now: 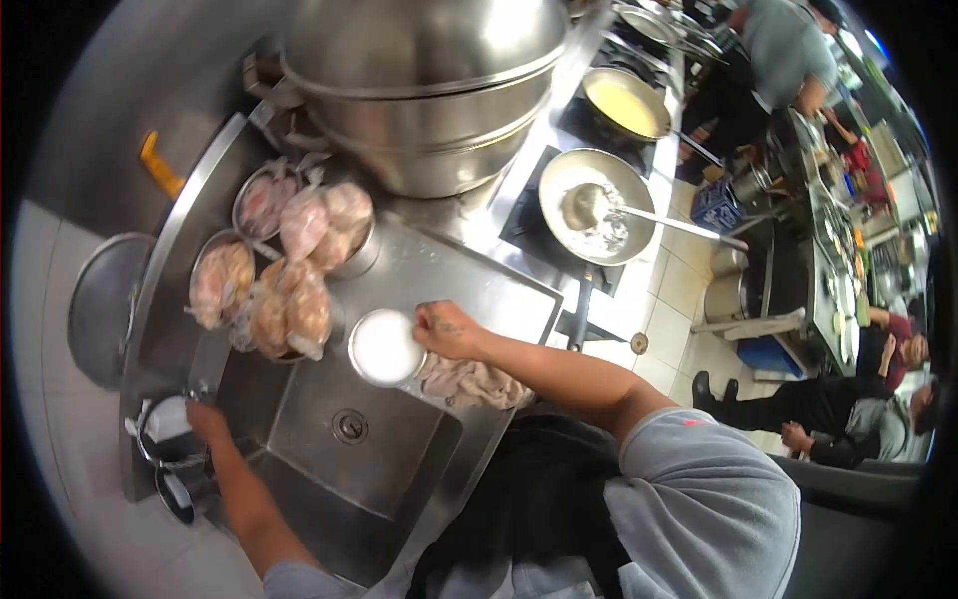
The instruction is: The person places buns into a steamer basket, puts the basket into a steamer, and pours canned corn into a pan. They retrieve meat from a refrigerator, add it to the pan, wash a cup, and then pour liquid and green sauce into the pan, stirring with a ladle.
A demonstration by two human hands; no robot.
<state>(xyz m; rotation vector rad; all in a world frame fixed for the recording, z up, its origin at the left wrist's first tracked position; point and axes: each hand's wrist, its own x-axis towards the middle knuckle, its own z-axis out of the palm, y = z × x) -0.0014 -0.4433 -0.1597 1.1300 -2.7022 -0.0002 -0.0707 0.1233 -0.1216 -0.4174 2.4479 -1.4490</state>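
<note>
My right hand (pixel 447 329) is closed on the near-right rim of a round metal container (pixel 356 367) with smooth white contents (pixel 387 346). The container stands at the sink's edge, beside a crumpled beige cloth (pixel 474 382). Out to the left, my left hand (pixel 207 422) is at the rim of a metal pot (pixel 150 451) with something white in it. Its fingers look closed, but what they grip is hidden. Ahead are several metal containers holding plastic bags of pale pink, meat-like pieces (pixel 304 225).
A steel sink (pixel 349 474) lies below my hands, with its drain (pixel 349 426). A large steamer pot (pixel 424 110) stands ahead. On the stove are a wok (pixel 629 235) with a ladle (pixel 589 208) and a pan of yellow liquid (pixel 624 105). Other people (pixel 793 55) stand to the right.
</note>
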